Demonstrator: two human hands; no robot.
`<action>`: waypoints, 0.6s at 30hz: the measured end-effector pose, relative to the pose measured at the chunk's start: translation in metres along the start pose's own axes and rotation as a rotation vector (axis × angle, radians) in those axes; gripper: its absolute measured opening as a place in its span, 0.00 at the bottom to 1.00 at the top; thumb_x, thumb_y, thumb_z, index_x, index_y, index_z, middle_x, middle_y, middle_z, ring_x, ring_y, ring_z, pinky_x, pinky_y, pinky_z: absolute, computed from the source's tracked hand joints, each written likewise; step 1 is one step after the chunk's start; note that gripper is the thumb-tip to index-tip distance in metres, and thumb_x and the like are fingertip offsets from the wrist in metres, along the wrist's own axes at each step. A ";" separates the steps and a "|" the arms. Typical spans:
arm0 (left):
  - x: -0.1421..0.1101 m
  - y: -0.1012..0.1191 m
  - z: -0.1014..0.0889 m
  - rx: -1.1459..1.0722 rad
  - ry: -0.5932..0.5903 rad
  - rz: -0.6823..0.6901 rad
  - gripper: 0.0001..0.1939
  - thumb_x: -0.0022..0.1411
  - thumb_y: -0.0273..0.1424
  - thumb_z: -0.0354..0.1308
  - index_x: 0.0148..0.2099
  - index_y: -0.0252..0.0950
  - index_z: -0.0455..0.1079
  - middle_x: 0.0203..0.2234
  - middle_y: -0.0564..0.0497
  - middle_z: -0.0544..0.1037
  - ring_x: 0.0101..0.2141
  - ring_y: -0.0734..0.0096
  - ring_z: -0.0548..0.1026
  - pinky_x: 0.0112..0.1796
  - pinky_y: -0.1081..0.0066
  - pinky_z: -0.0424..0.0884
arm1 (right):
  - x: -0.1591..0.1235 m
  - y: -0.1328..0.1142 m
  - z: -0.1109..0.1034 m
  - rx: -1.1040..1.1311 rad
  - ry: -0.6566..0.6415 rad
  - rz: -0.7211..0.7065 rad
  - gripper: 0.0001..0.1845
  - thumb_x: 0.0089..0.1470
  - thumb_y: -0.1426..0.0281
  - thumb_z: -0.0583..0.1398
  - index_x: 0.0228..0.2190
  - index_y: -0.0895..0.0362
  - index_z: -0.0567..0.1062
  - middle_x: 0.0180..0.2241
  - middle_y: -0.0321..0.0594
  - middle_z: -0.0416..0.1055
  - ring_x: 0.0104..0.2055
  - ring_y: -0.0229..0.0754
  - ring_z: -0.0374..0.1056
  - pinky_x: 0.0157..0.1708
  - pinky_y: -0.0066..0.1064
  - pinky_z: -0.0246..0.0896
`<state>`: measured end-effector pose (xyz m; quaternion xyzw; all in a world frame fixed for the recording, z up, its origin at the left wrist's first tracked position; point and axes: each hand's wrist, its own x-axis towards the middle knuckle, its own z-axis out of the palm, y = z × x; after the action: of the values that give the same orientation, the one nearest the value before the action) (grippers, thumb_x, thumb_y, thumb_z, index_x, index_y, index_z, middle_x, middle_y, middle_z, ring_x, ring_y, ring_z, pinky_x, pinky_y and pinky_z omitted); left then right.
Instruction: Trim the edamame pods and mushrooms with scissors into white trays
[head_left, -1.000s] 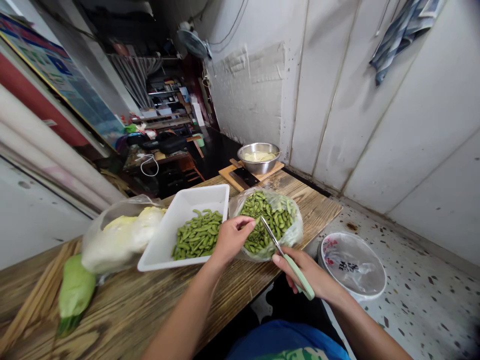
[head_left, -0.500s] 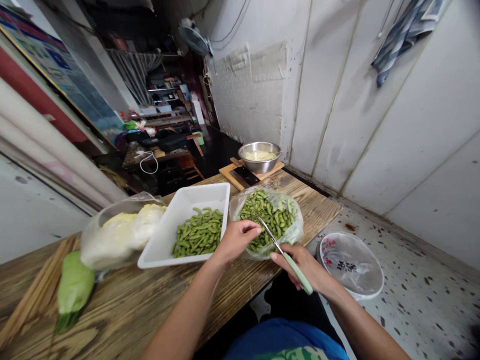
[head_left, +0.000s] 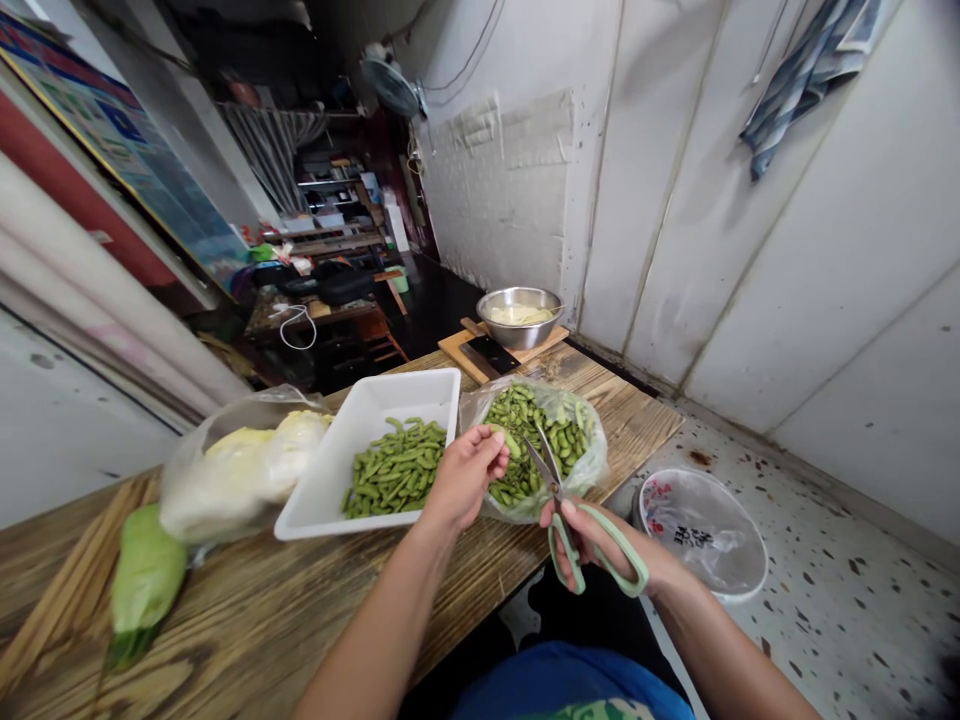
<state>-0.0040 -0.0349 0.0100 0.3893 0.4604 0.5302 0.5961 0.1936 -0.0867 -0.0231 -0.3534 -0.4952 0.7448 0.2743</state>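
Note:
My left hand [head_left: 469,475] pinches a green edamame pod [head_left: 508,440] between thumb and fingers, over the left edge of a clear plastic bag [head_left: 597,462] full of pods. In my right hand [head_left: 600,545] is a pair of scissors [head_left: 553,480] with pale green handles. Their blades are spread and point up toward the bag, a little right of the held pod and apart from it. Left of my left hand sits a white tray [head_left: 330,470], with a heap of edamame pods [head_left: 397,468] at its near right part.
Behind the bag, a steel bowl [head_left: 520,318] stands on a wooden board beside a cleaver [head_left: 491,352]. Bagged cabbages [head_left: 247,465], a green gourd [head_left: 148,585] and wooden sticks [head_left: 67,580] lie at left. A lined bin [head_left: 703,530] stands on the floor at right.
The scissors have gone from closed to spread, with their handles turned into view. My left hand has drawn slightly back and left, and a pod now shows in its fingers.

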 end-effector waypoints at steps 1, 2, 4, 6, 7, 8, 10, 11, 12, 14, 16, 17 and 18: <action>-0.002 0.002 0.002 -0.040 -0.011 -0.022 0.19 0.47 0.39 0.72 0.35 0.33 0.70 0.24 0.54 0.76 0.24 0.78 0.71 0.26 0.78 0.66 | -0.001 -0.002 0.001 -0.042 0.012 -0.010 0.38 0.51 0.34 0.54 0.39 0.56 0.66 0.20 0.30 0.66 0.19 0.37 0.66 0.22 0.28 0.59; -0.004 0.004 0.003 -0.059 -0.012 -0.042 0.18 0.47 0.37 0.71 0.35 0.33 0.69 0.25 0.52 0.78 0.25 0.77 0.73 0.28 0.77 0.69 | -0.001 -0.004 0.002 -0.089 0.023 -0.021 0.37 0.52 0.34 0.53 0.39 0.57 0.66 0.19 0.30 0.66 0.19 0.36 0.65 0.22 0.27 0.57; -0.007 0.005 0.005 -0.072 -0.003 -0.081 0.15 0.48 0.33 0.70 0.34 0.34 0.68 0.27 0.49 0.80 0.27 0.75 0.77 0.32 0.74 0.73 | -0.002 -0.008 0.005 -0.171 0.043 -0.044 0.35 0.55 0.35 0.51 0.37 0.56 0.66 0.19 0.30 0.66 0.19 0.36 0.66 0.21 0.26 0.55; -0.009 0.003 0.006 -0.072 0.012 -0.107 0.12 0.49 0.29 0.68 0.32 0.34 0.67 0.26 0.48 0.80 0.28 0.73 0.78 0.33 0.73 0.75 | -0.003 -0.010 0.006 -0.224 0.056 -0.064 0.34 0.56 0.36 0.50 0.35 0.56 0.65 0.19 0.30 0.66 0.19 0.36 0.66 0.21 0.26 0.55; -0.010 0.002 0.006 -0.071 0.015 -0.120 0.12 0.49 0.28 0.68 0.32 0.35 0.67 0.26 0.48 0.81 0.27 0.72 0.79 0.33 0.72 0.76 | -0.002 -0.010 0.007 -0.238 0.059 -0.073 0.34 0.57 0.36 0.50 0.34 0.56 0.65 0.19 0.30 0.66 0.18 0.36 0.66 0.21 0.27 0.56; -0.011 0.000 0.007 -0.071 0.016 -0.132 0.11 0.49 0.27 0.67 0.31 0.35 0.67 0.25 0.48 0.81 0.27 0.72 0.79 0.33 0.72 0.76 | -0.002 -0.010 0.007 -0.245 0.064 -0.082 0.34 0.57 0.36 0.49 0.33 0.56 0.65 0.19 0.30 0.66 0.18 0.36 0.66 0.21 0.27 0.57; -0.014 -0.004 0.009 -0.078 0.008 -0.143 0.11 0.49 0.28 0.67 0.32 0.35 0.67 0.25 0.49 0.81 0.26 0.71 0.79 0.31 0.72 0.76 | -0.001 -0.009 0.008 -0.252 0.076 -0.095 0.34 0.57 0.36 0.50 0.33 0.56 0.66 0.18 0.30 0.66 0.18 0.36 0.66 0.21 0.27 0.58; -0.016 -0.006 0.010 -0.084 0.003 -0.142 0.11 0.49 0.29 0.67 0.32 0.35 0.67 0.25 0.49 0.81 0.26 0.71 0.80 0.31 0.72 0.76 | 0.000 -0.008 0.008 -0.254 0.083 -0.095 0.34 0.56 0.36 0.50 0.33 0.56 0.66 0.18 0.29 0.66 0.17 0.36 0.65 0.21 0.27 0.59; -0.018 -0.007 0.011 -0.087 -0.001 -0.138 0.12 0.49 0.29 0.68 0.34 0.35 0.67 0.25 0.48 0.81 0.26 0.70 0.80 0.31 0.72 0.77 | 0.001 -0.007 0.008 -0.255 0.089 -0.091 0.35 0.56 0.36 0.50 0.34 0.56 0.66 0.18 0.29 0.65 0.17 0.36 0.65 0.20 0.27 0.59; -0.021 -0.009 0.013 -0.076 -0.002 -0.122 0.14 0.49 0.30 0.69 0.37 0.34 0.69 0.26 0.47 0.82 0.27 0.70 0.80 0.33 0.71 0.78 | 0.001 -0.006 0.008 -0.263 0.103 -0.076 0.36 0.54 0.34 0.50 0.35 0.56 0.66 0.18 0.29 0.64 0.16 0.36 0.63 0.19 0.27 0.59; -0.025 -0.010 0.015 -0.050 0.000 -0.106 0.17 0.48 0.32 0.70 0.39 0.33 0.70 0.27 0.46 0.82 0.27 0.69 0.81 0.34 0.70 0.78 | 0.001 -0.008 0.007 -0.293 0.120 -0.069 0.36 0.54 0.34 0.50 0.36 0.56 0.66 0.18 0.29 0.64 0.16 0.35 0.62 0.18 0.26 0.58; -0.026 -0.010 0.015 -0.038 0.000 -0.095 0.18 0.48 0.33 0.71 0.39 0.32 0.70 0.28 0.46 0.83 0.27 0.69 0.81 0.35 0.70 0.78 | 0.001 -0.009 0.007 -0.320 0.131 -0.074 0.36 0.54 0.34 0.50 0.35 0.56 0.66 0.18 0.29 0.63 0.16 0.35 0.61 0.18 0.26 0.58; -0.028 -0.011 0.016 -0.027 -0.001 -0.079 0.18 0.48 0.34 0.71 0.39 0.32 0.70 0.28 0.45 0.83 0.28 0.69 0.81 0.36 0.69 0.79 | 0.000 -0.010 0.007 -0.354 0.143 -0.085 0.35 0.55 0.34 0.50 0.34 0.56 0.66 0.18 0.29 0.63 0.16 0.34 0.61 0.18 0.26 0.58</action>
<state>0.0135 -0.0633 0.0080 0.3630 0.4679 0.5122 0.6221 0.1888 -0.0867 -0.0119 -0.4267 -0.6123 0.6068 0.2734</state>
